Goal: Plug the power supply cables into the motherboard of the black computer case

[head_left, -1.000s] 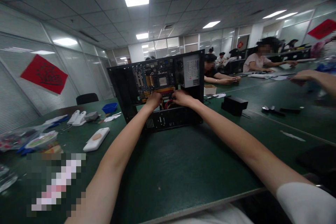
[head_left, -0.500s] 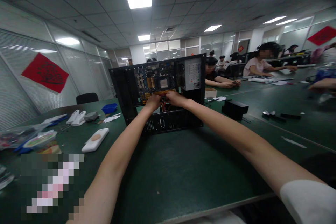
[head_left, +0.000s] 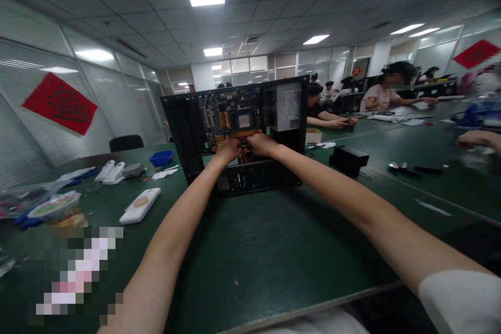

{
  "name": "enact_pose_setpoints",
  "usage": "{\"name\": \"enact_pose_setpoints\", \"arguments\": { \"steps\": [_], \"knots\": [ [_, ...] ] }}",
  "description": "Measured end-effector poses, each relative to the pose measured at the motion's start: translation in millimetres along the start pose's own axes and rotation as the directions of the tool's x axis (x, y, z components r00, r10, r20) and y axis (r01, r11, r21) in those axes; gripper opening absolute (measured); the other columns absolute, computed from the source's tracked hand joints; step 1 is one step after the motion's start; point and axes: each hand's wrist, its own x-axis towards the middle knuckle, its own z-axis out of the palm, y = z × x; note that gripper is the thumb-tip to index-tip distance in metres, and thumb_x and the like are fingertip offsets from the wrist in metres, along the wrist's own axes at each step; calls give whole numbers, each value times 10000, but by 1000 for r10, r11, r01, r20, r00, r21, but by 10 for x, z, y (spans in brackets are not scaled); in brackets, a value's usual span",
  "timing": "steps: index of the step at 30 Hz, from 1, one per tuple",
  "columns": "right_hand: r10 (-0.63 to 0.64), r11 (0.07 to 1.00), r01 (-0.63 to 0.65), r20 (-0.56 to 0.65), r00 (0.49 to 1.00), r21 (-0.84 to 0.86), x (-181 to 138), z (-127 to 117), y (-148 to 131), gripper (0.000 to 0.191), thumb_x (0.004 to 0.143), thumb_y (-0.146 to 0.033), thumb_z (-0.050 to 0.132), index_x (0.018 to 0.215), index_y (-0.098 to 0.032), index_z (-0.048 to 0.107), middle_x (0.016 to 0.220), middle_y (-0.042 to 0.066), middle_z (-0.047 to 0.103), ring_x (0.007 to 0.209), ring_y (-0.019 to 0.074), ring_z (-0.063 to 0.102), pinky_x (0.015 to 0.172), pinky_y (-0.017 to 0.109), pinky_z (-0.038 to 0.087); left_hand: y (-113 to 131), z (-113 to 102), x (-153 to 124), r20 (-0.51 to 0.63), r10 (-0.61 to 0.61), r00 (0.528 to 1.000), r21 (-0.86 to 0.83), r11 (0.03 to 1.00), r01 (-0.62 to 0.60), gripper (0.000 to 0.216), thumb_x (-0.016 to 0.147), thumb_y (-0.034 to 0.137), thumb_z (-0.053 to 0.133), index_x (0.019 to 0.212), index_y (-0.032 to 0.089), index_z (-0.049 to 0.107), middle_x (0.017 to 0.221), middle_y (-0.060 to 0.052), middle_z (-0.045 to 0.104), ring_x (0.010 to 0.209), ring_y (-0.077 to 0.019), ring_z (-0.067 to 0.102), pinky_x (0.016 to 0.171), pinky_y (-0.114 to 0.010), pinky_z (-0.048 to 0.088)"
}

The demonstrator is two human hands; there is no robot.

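An opened black computer case (head_left: 258, 171) lies tilted towards me on the green table (head_left: 270, 250), its inside showing. In it are a motherboard (head_left: 229, 108) with a square processor socket area (head_left: 244, 121) and a silver power supply (head_left: 287, 107). My left hand (head_left: 228, 150) and my right hand (head_left: 262, 144) are both closed at the motherboard's lower edge, one at each end of a long orange-red strip (head_left: 250, 134) by the slots. What their fingertips grip is too small to make out. Coloured cables (head_left: 245, 155) show between and below the hands.
To the left are a white power bank-like block (head_left: 141, 206), a blue tray (head_left: 161, 158), and plastic bags (head_left: 35, 201). A black box-shaped part (head_left: 349, 159) and small black pieces (head_left: 407, 169) lie right. Several people sit around; one person's hand (head_left: 475, 139) is at far right.
The camera view has shifted slightly. Both hands stay at the same slot area of the motherboard, with only slight finger movement.
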Motion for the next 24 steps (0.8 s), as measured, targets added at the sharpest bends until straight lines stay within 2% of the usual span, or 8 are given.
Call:
{"name": "enact_pose_setpoints", "arguments": {
  "steps": [9, 19, 24],
  "knots": [
    [7, 999, -7, 18, 1000, -45, -1, 2, -8, 361, 971, -274, 557, 1280, -107, 640, 1230, 243, 716, 1145, 356, 697, 923, 407, 542, 4, -17, 3, -41, -7, 999, 21, 1000, 8, 292, 955, 314, 576, 1080, 201, 815, 1073, -139, 783, 1033, -316, 725, 878, -386, 564],
    [3, 993, 1, 28, 1000, -114, 6, -4, -27, 352, 966, -283, 550, 1248, -105, 665, 1183, 243, 732, 1120, 356, 712, 908, 398, 545, 66, -30, -13, 47, -59, 997, 31, 998, 57, 352, 1004, 343, 514, 1132, 192, 805, 1111, -161, 768, 1064, -306, 719, 908, -387, 560],
    [-7, 991, 6, 0, 1000, -136, -2, 4, -14, 355, 960, -291, 534, 1228, -99, 666, 1165, 248, 734, 1103, 379, 713, 880, 422, 553, 54, -11, -2, 43, -63, 997, 22, 998, 62, 358, 1004, 333, 502, 1158, 209, 801, 1147, -165, 757, 1090, -309, 709, 919, -395, 557]
  ]
}}
